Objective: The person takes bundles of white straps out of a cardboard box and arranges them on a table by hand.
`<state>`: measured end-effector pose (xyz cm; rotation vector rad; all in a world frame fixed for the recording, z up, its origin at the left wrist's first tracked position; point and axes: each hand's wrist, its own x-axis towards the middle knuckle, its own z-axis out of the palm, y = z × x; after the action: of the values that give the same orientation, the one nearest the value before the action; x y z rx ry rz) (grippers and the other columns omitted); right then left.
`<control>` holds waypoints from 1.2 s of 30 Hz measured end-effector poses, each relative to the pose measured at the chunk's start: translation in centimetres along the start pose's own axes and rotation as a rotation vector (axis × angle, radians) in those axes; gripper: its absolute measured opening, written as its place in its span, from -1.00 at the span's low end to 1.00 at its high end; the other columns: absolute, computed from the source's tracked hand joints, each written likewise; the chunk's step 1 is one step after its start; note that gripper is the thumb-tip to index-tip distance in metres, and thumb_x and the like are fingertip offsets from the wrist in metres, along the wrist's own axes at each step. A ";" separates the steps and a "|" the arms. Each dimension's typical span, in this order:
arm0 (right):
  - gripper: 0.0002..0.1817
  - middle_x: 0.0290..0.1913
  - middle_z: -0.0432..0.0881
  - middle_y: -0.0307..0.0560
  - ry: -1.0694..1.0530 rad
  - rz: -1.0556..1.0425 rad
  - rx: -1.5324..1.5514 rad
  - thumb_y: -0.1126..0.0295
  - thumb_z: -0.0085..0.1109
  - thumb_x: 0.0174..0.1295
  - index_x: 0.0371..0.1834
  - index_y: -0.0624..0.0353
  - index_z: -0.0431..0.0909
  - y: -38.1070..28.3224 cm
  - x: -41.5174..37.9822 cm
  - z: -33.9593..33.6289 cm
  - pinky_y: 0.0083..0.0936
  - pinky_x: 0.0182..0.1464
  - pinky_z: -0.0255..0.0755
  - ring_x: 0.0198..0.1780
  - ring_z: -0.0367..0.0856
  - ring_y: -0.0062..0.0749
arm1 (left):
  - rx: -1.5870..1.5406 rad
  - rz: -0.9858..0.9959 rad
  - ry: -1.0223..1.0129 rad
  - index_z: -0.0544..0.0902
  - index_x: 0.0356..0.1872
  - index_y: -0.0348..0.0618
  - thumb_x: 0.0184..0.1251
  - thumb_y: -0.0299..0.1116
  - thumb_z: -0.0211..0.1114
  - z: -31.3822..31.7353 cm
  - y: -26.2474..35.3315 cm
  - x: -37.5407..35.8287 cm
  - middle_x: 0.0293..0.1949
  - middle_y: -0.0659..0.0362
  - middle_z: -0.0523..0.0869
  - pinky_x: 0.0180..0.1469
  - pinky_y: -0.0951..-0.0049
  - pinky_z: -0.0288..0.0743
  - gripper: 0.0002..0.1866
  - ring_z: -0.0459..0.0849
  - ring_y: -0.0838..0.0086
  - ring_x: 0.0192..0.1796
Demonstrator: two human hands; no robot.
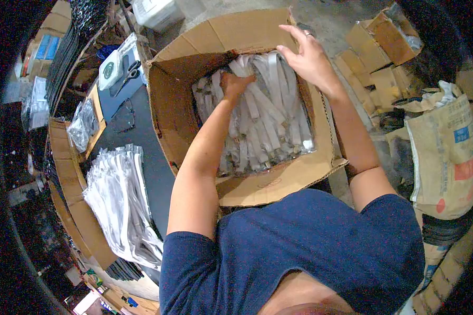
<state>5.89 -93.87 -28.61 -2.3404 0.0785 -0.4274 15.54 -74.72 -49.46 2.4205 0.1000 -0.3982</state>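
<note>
A large open cardboard box (180, 107) sits in front of me, filled with several long clear plastic packets (268, 123) of pale strips. My left hand (233, 84) reaches down into the box and is closed around the packets near the far left of the pile. My right hand (309, 55) is at the box's far right corner, fingers spread, resting on the top packets and against the inner wall. A ring shows on one finger of that hand.
On the dark table (147, 163) to the left lies a heap of clear packets (122, 202), scissors (130, 73) and a tape roll (109, 71). Small cardboard boxes (376, 58) and a printed sack (446, 152) stand to the right.
</note>
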 end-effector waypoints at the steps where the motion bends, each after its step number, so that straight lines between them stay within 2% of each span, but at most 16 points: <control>1: -0.48 -0.35 0.44 -0.04 0.001 0.000 0.000 0.24 0.23 0.11 0.18 0.01 0.40 -0.1 0.0 -0.1 -0.48 -0.43 0.25 -0.57 0.21 -0.51 | -0.177 0.035 -0.082 0.59 -0.22 -0.50 -0.50 0.11 0.56 0.0 -0.1 -0.1 -0.17 -0.15 0.66 -0.01 0.27 0.49 -0.14 0.65 0.16 -0.11; 2: -0.48 -0.32 0.46 -0.01 -0.005 0.003 -0.019 0.25 0.22 0.11 0.18 0.02 0.40 -0.2 -0.1 -0.2 -0.47 -0.38 0.29 -0.53 0.28 -0.47 | -0.354 0.070 -0.163 0.62 -0.28 -0.49 -0.47 0.07 0.56 0.0 -0.1 -0.1 -0.23 -0.14 0.68 -0.02 0.26 0.49 -0.21 0.67 0.15 -0.16; 6: -0.52 -0.18 0.52 0.08 0.041 -0.087 -0.026 0.27 0.18 0.14 0.17 0.04 0.40 0.8 0.0 0.3 -0.41 -0.15 0.38 -0.33 0.47 -0.29 | -0.108 -0.022 -0.112 0.61 -0.21 -0.45 -0.42 0.00 0.55 -1.6 2.0 -1.6 -0.19 -0.14 0.67 0.01 0.25 0.47 -0.25 0.66 0.17 -0.12; 9: -0.53 -0.10 0.53 0.12 -0.007 -0.016 -0.014 0.28 0.16 0.15 0.16 0.06 0.40 0.0 0.0 -0.2 -0.37 -0.01 0.36 -0.19 0.51 -0.17 | -0.180 0.104 -0.025 0.61 -0.15 -0.37 -0.41 -0.03 0.57 0.6 1.3 -1.0 -0.19 -0.12 0.68 0.01 0.25 0.47 -0.26 0.65 0.17 -0.08; 10: -0.53 -0.10 0.53 0.12 -0.006 -0.016 -0.014 0.28 0.16 0.15 0.16 0.06 0.40 0.3 0.0 0.0 -0.37 -0.01 0.36 -0.19 0.51 -0.17 | -0.053 0.087 0.253 0.61 -0.14 -0.34 -0.44 -0.05 0.58 -0.2 3.7 -3.6 -0.18 -0.09 0.68 0.01 0.25 0.47 -0.26 0.64 0.18 -0.07; 12: -0.52 -0.39 0.50 0.07 0.054 -0.058 0.035 0.27 0.22 0.05 0.10 0.05 0.46 0.9 0.1 0.3 -0.30 -0.30 0.40 -0.42 0.49 -0.22 | 0.075 0.065 0.532 0.61 -0.14 -0.32 -0.46 -0.06 0.59 -0.8 4.5 -4.7 -0.17 -0.07 0.68 0.01 0.26 0.47 -0.25 0.63 0.18 -0.05; 14: -0.52 -0.40 0.49 0.06 0.048 -0.052 0.049 0.28 0.24 0.05 0.10 0.06 0.46 1.0 0.2 0.4 -0.30 -0.32 0.39 -0.44 0.48 -0.24 | -0.193 0.295 0.163 0.59 -0.14 -0.31 -0.50 -0.08 0.61 -0.2 2.1 -2.9 -0.13 -0.04 0.66 -0.01 0.26 0.49 -0.24 0.63 0.17 -0.06; 17: -0.52 -0.27 0.51 0.03 0.000 -0.024 0.044 0.33 0.22 0.09 0.13 0.08 0.43 0.7 0.1 0.0 -0.39 -0.27 0.37 -0.42 0.43 -0.32 | -0.203 0.338 0.002 0.46 0.04 -0.32 -0.46 -0.11 0.60 3.0 -0.2 0.2 -0.11 -0.03 0.63 -0.02 0.26 0.50 -0.11 0.62 0.17 -0.06; 19: -0.52 -0.14 0.53 0.02 -0.043 -0.006 0.025 0.36 0.20 0.13 0.16 0.09 0.40 0.4 0.1 -0.4 -0.49 -0.21 0.34 -0.38 0.39 -0.39 | -0.121 0.182 0.100 0.36 0.10 -0.30 -0.42 -0.11 0.58 3.2 1.3 -1.2 -0.11 -0.04 0.61 -0.02 0.25 0.51 -0.07 0.61 0.14 -0.05; 21: -0.50 -0.28 0.55 0.13 -0.023 0.009 0.027 0.35 0.26 0.03 0.10 0.11 0.45 0.1 0.2 -0.5 -0.26 -0.17 0.44 -0.33 0.54 -0.12 | -0.038 0.022 0.194 0.26 0.16 -0.27 -0.38 -0.11 0.57 1.7 4.4 -4.0 -0.10 -0.05 0.60 -0.03 0.23 0.51 -0.02 0.61 0.11 -0.04; 22: -0.50 -0.28 0.55 0.13 -0.028 0.003 0.031 0.35 0.26 0.03 0.10 0.11 0.45 0.5 0.2 -0.3 -0.26 -0.17 0.44 -0.33 0.54 -0.12 | -0.010 -0.032 0.161 0.22 0.15 -0.26 -0.35 -0.10 0.55 0.7 6.0 -5.4 -0.10 -0.06 0.59 -0.03 0.20 0.52 -0.03 0.60 0.08 -0.04; 23: -0.50 -0.22 0.55 0.04 0.005 -0.049 0.000 0.35 0.24 0.08 0.14 0.10 0.42 1.0 0.2 0.0 -0.40 -0.27 0.36 -0.40 0.39 -0.32 | 0.017 -0.086 0.127 0.18 0.13 -0.25 -0.33 -0.10 0.54 0.5 6.8 -6.0 -0.09 -0.07 0.58 -0.03 0.16 0.52 -0.04 0.60 0.05 -0.04; 24: -0.50 -0.16 0.54 -0.05 0.039 -0.100 -0.031 0.35 0.21 0.13 0.19 0.08 0.39 1.4 0.3 0.2 -0.54 -0.37 0.28 -0.48 0.24 -0.53 | -0.014 -0.087 0.124 0.18 0.11 -0.26 -0.31 -0.09 0.52 0.9 6.9 -5.9 -0.07 -0.11 0.56 -0.03 0.11 0.52 -0.07 0.59 0.01 -0.05; 31: -0.48 -0.13 0.53 -0.05 -0.028 -0.010 -0.055 0.35 0.21 0.13 0.21 0.06 0.38 0.0 0.2 -0.6 -0.55 -0.39 0.24 -0.49 0.18 -0.53 | -0.232 0.052 0.289 0.11 0.21 -0.39 -0.31 -0.09 0.52 5.7 2.5 -2.7 -0.07 -0.15 0.54 -0.01 0.15 0.49 0.05 0.56 -0.06 -0.02; 34: -0.49 -0.08 0.54 -0.01 -0.111 0.091 -0.045 0.35 0.21 0.13 0.20 0.06 0.39 0.1 0.2 -0.8 -0.52 -0.20 0.35 -0.31 0.41 -0.43 | -0.169 0.090 0.301 0.16 0.16 -0.42 -0.32 -0.10 0.52 1.8 4.2 -5.5 -0.06 -0.20 0.54 0.04 0.17 0.45 0.01 0.53 -0.06 0.02; 36: -0.48 0.06 0.48 0.07 -0.014 -0.110 -0.033 0.34 0.21 0.13 0.20 0.06 0.37 1.6 0.3 -0.2 -0.42 0.10 0.33 0.07 0.46 -0.21 | -0.182 0.087 0.261 0.22 0.13 -0.41 -0.37 -0.12 0.54 1.5 4.4 -5.5 -0.05 -0.23 0.53 0.09 0.20 0.42 -0.01 0.51 -0.02 0.05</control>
<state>6.23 -95.19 -29.48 -2.3872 -0.0504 -0.4670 10.68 -78.84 -46.13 2.2754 0.1379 -0.0301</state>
